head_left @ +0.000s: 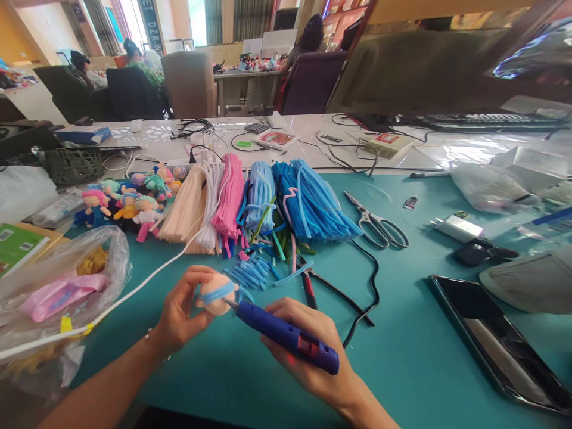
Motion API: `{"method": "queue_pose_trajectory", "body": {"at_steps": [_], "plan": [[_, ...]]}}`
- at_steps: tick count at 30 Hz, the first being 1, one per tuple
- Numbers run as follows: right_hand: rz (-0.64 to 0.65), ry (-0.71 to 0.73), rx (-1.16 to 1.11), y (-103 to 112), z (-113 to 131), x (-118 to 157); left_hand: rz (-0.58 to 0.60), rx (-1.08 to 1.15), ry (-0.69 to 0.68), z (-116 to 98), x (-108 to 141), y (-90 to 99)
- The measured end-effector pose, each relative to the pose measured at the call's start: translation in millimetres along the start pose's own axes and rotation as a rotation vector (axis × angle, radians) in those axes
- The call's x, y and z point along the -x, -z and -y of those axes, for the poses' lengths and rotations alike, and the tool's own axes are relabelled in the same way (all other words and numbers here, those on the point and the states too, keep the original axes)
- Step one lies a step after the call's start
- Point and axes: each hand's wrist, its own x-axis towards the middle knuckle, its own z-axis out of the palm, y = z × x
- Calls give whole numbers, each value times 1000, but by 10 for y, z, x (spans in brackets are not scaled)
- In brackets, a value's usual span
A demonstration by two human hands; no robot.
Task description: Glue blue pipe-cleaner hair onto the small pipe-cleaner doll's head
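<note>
My left hand point(185, 313) pinches a small peach fuzzy ball point(217, 305), a doll's head by its look, between thumb and fingers. A light blue pipe cleaner point(218, 292) runs across the ball, and its loose end curls off to the right. In my right hand point(308, 339) is a dark blue hot glue gun point(286, 333), whose metal tip touches or nearly touches the ball beside the blue strip. Short cut blue pipe cleaner pieces point(250, 272) lie just beyond the ball. Red-handled pliers point(309, 289) rest behind the glue gun, partly hidden by my right hand.
Bundles of peach point(183, 208), pink point(229, 202) and blue pipe cleaners point(317, 208) stand across the back of the green mat. Scissors point(379, 226) lie right of them, small finished dolls point(129, 199) left. A white cord point(156, 271) crosses the left side; a phone point(491, 339) lies right.
</note>
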Motion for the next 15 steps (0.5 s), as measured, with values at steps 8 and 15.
{"method": "queue_pose_trajectory", "body": {"at_steps": [8,15], "plan": [[3,-10,50,-3,-42,16,10,1,-4,9,14,15],[0,20,124,-13,-89,26,14,7,-19,4,4,9]]}}
